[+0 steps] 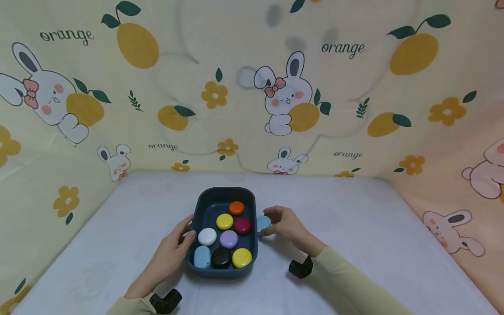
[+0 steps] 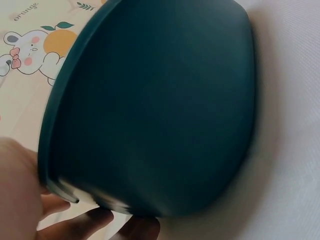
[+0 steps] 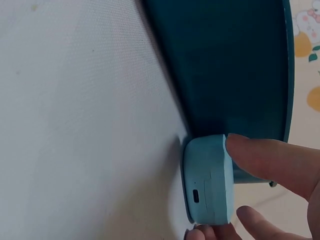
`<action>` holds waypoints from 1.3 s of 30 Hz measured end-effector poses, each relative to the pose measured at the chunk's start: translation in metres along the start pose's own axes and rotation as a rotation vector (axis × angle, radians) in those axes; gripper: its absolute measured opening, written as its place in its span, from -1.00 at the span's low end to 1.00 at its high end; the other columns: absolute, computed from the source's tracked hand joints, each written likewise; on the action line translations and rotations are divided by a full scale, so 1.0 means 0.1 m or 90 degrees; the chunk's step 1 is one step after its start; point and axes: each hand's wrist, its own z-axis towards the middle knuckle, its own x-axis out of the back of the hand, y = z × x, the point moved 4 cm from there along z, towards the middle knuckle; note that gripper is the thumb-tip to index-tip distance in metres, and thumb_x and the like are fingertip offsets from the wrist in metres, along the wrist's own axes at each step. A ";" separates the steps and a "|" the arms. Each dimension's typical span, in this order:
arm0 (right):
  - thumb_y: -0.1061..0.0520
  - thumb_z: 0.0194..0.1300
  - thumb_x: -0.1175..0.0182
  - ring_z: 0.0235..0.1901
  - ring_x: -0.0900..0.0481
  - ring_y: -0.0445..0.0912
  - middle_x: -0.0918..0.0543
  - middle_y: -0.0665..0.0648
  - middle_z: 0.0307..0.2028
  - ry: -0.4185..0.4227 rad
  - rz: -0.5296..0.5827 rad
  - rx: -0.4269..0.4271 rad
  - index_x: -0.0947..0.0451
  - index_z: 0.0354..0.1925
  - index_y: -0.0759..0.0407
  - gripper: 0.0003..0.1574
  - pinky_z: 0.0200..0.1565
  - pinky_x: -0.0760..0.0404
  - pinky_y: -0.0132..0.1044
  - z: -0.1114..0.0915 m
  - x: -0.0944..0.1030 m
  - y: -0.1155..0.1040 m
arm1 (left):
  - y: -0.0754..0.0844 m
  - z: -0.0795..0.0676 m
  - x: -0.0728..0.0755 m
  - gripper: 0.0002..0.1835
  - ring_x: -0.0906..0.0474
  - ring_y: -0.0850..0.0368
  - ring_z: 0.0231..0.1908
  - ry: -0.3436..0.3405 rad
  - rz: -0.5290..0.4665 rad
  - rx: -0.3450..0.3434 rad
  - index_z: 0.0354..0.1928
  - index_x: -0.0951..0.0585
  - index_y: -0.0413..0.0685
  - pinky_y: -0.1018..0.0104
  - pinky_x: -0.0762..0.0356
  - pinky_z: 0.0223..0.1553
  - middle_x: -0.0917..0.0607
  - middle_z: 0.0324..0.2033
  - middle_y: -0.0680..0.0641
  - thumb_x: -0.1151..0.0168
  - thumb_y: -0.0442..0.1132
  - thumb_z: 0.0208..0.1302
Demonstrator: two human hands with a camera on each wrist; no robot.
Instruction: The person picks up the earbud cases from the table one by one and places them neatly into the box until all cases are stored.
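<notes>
A dark blue rectangular tray (image 1: 226, 273) stands on the white table. Its left side is gripped by my left hand (image 1: 173, 248), with the fingers along the outer wall in the left wrist view. Just outside the right wall, my right hand (image 1: 289, 227) pinches a light blue earphone case (image 3: 207, 180) between thumb and fingers. That case has a small port in its side and sits against the tray. Inside lie glossy rounded pieces: orange (image 1: 236, 208), yellow (image 1: 224, 222), dark red (image 1: 242, 225), white (image 1: 207, 236), purple (image 1: 229, 239), black (image 1: 221, 257), another yellow (image 1: 242, 258) and a light blue oblong one (image 1: 202, 257).
The white tabletop (image 1: 346, 210) spreads around the tray on all sides. A printed cloth (image 1: 244, 52) with rabbits and oranges rises behind it and along both sides. Black wrist devices (image 1: 301, 267) are worn on both forearms.
</notes>
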 end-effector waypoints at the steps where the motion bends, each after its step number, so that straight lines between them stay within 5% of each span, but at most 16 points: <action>1: 0.33 -0.11 -0.56 -0.15 -0.56 0.01 -0.66 0.14 -0.11 0.000 0.000 0.004 -0.55 0.11 0.34 -0.25 0.01 -0.57 -0.08 0.00 0.00 0.00 | 0.01 0.00 -0.01 -0.42 -0.37 -0.29 0.25 -0.001 0.000 -0.001 0.52 -0.15 0.00 -0.16 -0.38 0.17 -0.37 0.32 -0.35 0.04 -0.11 0.55; 39: 0.26 -0.16 -0.60 -0.19 -0.54 0.01 -0.65 0.14 -0.15 -0.004 -0.072 0.016 -0.57 0.08 0.32 -0.23 0.00 -0.59 -0.09 0.05 -0.04 0.05 | 0.01 0.00 -0.01 -0.41 -0.36 -0.30 0.26 -0.011 0.024 0.006 0.52 -0.13 0.00 -0.15 -0.40 0.16 -0.37 0.32 -0.38 0.06 -0.07 0.56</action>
